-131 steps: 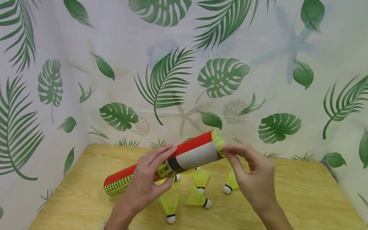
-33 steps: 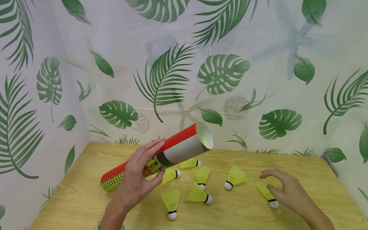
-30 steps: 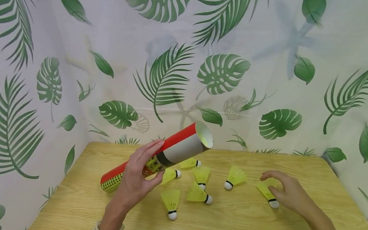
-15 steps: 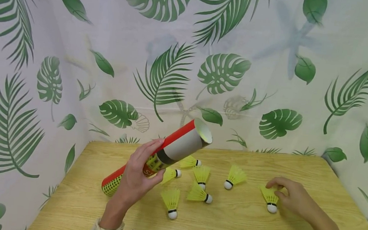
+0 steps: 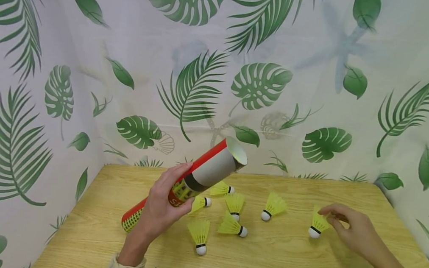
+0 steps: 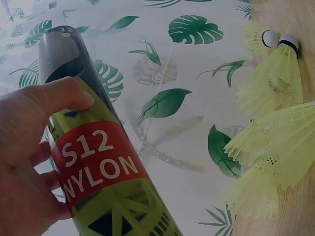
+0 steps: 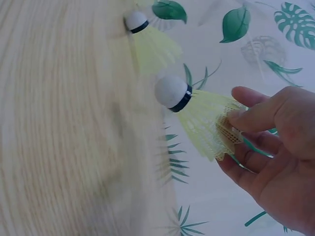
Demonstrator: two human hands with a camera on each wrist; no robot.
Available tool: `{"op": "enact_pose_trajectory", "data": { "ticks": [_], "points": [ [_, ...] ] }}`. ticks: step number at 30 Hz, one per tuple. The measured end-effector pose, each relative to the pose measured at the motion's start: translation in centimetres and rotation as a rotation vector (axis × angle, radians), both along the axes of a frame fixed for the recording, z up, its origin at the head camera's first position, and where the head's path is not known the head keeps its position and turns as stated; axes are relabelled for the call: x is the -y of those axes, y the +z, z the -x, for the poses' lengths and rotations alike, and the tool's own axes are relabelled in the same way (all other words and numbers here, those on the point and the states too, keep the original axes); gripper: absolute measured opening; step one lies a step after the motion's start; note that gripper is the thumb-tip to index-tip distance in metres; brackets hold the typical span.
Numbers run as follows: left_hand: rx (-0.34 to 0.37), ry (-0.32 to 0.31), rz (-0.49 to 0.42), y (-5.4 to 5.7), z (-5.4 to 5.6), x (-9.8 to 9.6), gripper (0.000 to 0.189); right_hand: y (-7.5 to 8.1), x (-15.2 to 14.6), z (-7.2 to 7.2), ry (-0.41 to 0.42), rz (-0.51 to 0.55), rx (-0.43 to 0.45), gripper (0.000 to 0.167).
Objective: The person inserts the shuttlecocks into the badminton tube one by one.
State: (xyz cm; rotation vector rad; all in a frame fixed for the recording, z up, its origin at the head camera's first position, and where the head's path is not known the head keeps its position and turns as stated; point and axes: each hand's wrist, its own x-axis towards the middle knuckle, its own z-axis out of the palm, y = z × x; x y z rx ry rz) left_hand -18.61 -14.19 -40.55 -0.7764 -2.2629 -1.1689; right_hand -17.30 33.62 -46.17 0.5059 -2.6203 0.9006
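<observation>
My left hand [image 5: 163,208] grips a shuttlecock tube [image 5: 214,171] round its middle, tilted with its uncapped end up to the right. In the left wrist view the tube [image 6: 106,162] reads "S12 NYLON" on a red band, and the thumb lies across its side. At the right, my right hand [image 5: 355,229] pinches the skirt edge of a yellow shuttlecock [image 5: 318,223] between thumb and fingers. Its white cork points down and toward me. In the right wrist view this shuttlecock [image 7: 204,118] shows its black band and netted skirt.
Several other yellow shuttlecocks lie on the wooden table [image 5: 264,262]: one [image 5: 274,206] at centre right, one [image 5: 198,236] nearest me, one [image 5: 232,226] beside it, the rest partly behind the tube. A leaf-print cloth [image 5: 219,75] stands behind the table.
The right hand has moved from the tube's mouth to the right, and now pinches the shuttlecock there, which has turned. The tube has tilted up slightly; yellow skirts no longer stick out of its end.
</observation>
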Motion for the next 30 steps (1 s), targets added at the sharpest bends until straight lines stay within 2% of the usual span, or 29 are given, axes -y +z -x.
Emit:
{"op": "enact_pose_trajectory", "data": {
  "ticks": [7, 11, 22, 30],
  "points": [
    [0.015, -0.009, -0.003, 0.1, 0.0, -0.1, 0.087, 0.9, 0.7, -1.0, -0.047, 0.088, -0.112, 0.033],
    [0.017, -0.010, -0.005, 0.2, -0.1, -0.1, 0.086, 1.6, 1.2, -1.3, -0.059, 0.163, -0.145, 0.034],
    [0.029, -0.013, 0.000, 0.1, -0.3, 0.0, 0.086, 2.5, 1.9, -2.0, -0.154, 0.309, -0.085, 0.026],
    [0.037, -0.020, 0.003, 0.2, -0.3, -0.1, 0.085, 3.0, 2.8, -2.1, -0.132, 0.389, -0.064, 0.025]
  ]
}}
